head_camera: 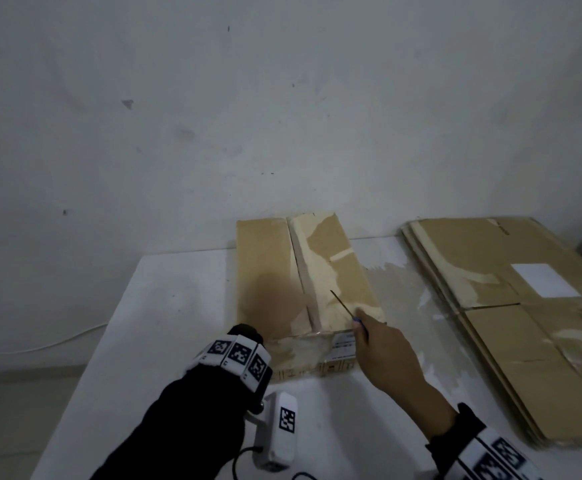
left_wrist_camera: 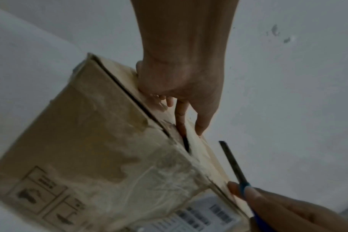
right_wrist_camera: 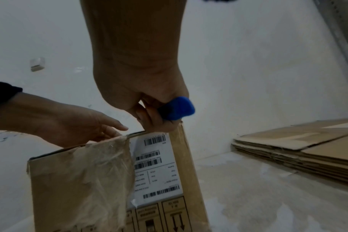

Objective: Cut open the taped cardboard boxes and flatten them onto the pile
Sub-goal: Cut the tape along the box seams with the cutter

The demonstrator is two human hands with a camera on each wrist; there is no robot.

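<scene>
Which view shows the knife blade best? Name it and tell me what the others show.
The left wrist view: the blade stands dark against the pale wall above the box, held in the right hand. The head view shows it only as a thin line over the box top. The right wrist view shows just the blue handle end, no blade.

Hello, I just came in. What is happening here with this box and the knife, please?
A person is opening a taped cardboard box on a white table. The left hand rests on the box top, one finger in the slit between the flaps. The right hand grips a blue-handled knife, its blade above the top near the front edge. A pile of flattened boxes lies to the right.
</scene>
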